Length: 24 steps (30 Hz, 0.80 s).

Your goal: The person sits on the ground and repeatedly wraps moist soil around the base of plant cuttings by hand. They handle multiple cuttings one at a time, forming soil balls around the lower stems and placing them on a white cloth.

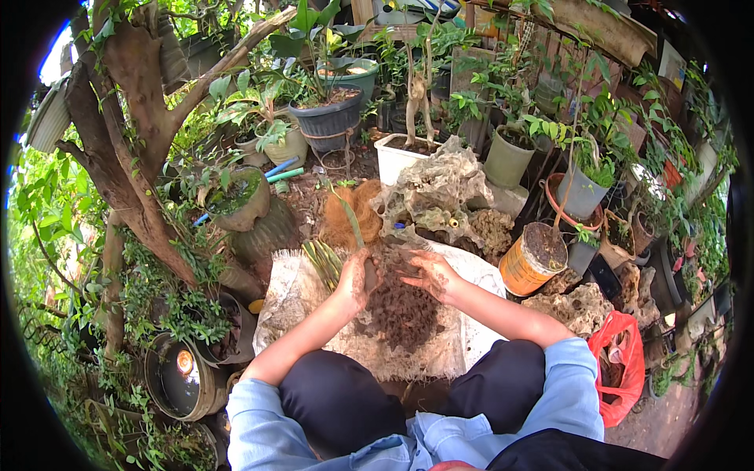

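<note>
My left hand [357, 278], smeared with soil, is closed around the base of a long green leaf [349, 216]. Its lower end is hidden by the fingers. Across from it, my right hand [433, 275] has its fingers apart over the dark soil heap [403, 312]; mud coats the fingers. Under the heap lies a worn white woven sack [300, 329]. A bundle of cut green leaves [324, 264] rests on the sack just left of my left hand. Beyond the hands is a clump of brown coconut-like fibre [353, 212].
Pitted rocks [439, 185] stand at the sack's far edge. To the right are an orange can with a plant [524, 268] and a red plastic bag [621, 365]. A water-filled bucket [156, 382] and a tree trunk [141, 194] are on the left. Potted plants [327, 120] line the back.
</note>
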Motion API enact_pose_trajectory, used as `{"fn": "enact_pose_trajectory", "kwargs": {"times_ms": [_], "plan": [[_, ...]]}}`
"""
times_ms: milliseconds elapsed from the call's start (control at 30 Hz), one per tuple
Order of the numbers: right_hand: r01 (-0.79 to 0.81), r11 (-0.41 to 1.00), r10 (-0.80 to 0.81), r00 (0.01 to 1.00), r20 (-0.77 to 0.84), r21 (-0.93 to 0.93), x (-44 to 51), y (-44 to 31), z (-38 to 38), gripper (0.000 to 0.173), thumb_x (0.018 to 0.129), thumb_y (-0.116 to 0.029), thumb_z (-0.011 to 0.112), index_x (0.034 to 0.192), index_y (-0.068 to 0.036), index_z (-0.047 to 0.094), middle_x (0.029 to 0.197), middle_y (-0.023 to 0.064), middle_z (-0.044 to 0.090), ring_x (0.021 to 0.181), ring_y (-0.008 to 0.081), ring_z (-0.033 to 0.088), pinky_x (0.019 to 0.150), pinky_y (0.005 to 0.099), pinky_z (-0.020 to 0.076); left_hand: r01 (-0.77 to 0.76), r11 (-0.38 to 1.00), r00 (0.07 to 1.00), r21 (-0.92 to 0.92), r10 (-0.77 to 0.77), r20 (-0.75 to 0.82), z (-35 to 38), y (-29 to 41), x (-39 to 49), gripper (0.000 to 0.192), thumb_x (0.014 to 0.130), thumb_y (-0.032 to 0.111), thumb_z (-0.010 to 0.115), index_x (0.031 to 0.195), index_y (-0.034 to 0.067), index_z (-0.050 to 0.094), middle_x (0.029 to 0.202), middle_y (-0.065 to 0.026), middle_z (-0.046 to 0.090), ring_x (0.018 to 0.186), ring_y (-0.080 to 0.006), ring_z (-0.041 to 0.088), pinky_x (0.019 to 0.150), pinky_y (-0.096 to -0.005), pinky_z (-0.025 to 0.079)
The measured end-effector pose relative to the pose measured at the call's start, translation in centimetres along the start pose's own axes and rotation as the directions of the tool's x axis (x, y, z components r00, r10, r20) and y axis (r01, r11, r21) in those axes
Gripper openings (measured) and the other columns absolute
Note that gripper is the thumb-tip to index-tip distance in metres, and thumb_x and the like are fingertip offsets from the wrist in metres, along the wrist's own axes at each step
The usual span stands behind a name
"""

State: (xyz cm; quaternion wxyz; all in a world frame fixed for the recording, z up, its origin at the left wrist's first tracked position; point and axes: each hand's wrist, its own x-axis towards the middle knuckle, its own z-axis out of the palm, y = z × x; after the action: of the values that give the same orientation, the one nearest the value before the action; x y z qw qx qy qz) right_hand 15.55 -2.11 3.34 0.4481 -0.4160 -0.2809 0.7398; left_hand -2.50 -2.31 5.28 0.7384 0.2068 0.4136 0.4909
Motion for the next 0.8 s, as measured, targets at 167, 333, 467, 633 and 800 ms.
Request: {"fn": "enact_pose_trajectory", "kwargs": {"times_ms": [167, 333, 467, 633, 800], "plan": [[0.031, 0.982, -0.045, 0.996, -0.073, -0.185, -0.5, -0.6, 0.3, 0.039, 0.087, -0.008, 0.052, 0.123, 0.001, 0.039, 0.119, 0.0160, 0.044, 0.097, 0.0226, 0.056, 0.080, 0.0354, 0.0532, 0.006, 1.000, 1.000, 0.009, -0.006, 0.003, 0.0, 0.1, -0.2, 0.009, 0.088, 0.022, 0.048, 0.089, 0.014, 0.044, 0.075, 0.0002, 0.046, 0.060, -0.0128, 0.046, 0.052, -0.0263, 0.040], [0.046, 0.988, -0.069, 0.985, -0.158, -0.145, 0.1, -0.1, 0.2, 0.024, 0.088, -0.009, 0.049, 0.111, 0.000, 0.046, 0.102, 0.0115, 0.054, 0.096, 0.0240, 0.057, 0.082, 0.0433, 0.0506, 0.004, 1.000, 1.000, 0.019, -0.004, -0.008, 0.1, 0.2, -0.3, 0.008, 0.088, 0.022, 0.047, 0.089, 0.014, 0.044, 0.074, 0.0009, 0.047, 0.060, -0.0125, 0.046, 0.053, -0.0264, 0.040], [0.053, 0.994, -0.058, 0.997, 0.049, 0.099, 0.9, 0.1, -0.6, 0.020, 0.088, -0.008, 0.047, 0.106, 0.001, 0.047, 0.094, 0.0120, 0.055, 0.097, 0.0286, 0.056, 0.088, 0.0455, 0.0469, -0.003, 1.000, 1.000, 0.014, 0.003, -0.013, 0.1, 0.1, -0.2, 0.009, 0.089, 0.023, 0.046, 0.088, 0.014, 0.043, 0.074, 0.0009, 0.047, 0.060, -0.0127, 0.046, 0.053, -0.0263, 0.040], [-0.076, 0.944, -0.004, 0.970, 0.243, 0.321, 0.9, -0.2, -0.6, 0.025, 0.086, 0.001, 0.045, 0.110, 0.007, 0.045, 0.114, 0.0183, 0.050, 0.105, 0.0339, 0.052, 0.097, 0.0477, 0.0397, -0.002, 0.999, 1.000, 0.038, 0.003, -0.017, 0.0, 0.1, -0.1, 0.012, 0.090, 0.025, 0.043, 0.086, 0.013, 0.043, 0.074, 0.0006, 0.046, 0.061, -0.0131, 0.045, 0.057, -0.0274, 0.041], [0.069, 0.993, -0.093, 0.958, 0.272, 0.095, -0.2, -0.3, 0.9, 0.028, 0.088, 0.003, 0.041, 0.116, 0.010, 0.043, 0.116, 0.0188, 0.050, 0.106, 0.0310, 0.052, 0.093, 0.0449, 0.0448, -0.008, 1.000, 1.000, 0.009, 0.008, 0.005, 0.2, 0.0, -0.2, 0.012, 0.090, 0.025, 0.044, 0.087, 0.013, 0.043, 0.074, 0.0009, 0.046, 0.061, -0.0130, 0.045, 0.058, -0.0277, 0.040]]}}
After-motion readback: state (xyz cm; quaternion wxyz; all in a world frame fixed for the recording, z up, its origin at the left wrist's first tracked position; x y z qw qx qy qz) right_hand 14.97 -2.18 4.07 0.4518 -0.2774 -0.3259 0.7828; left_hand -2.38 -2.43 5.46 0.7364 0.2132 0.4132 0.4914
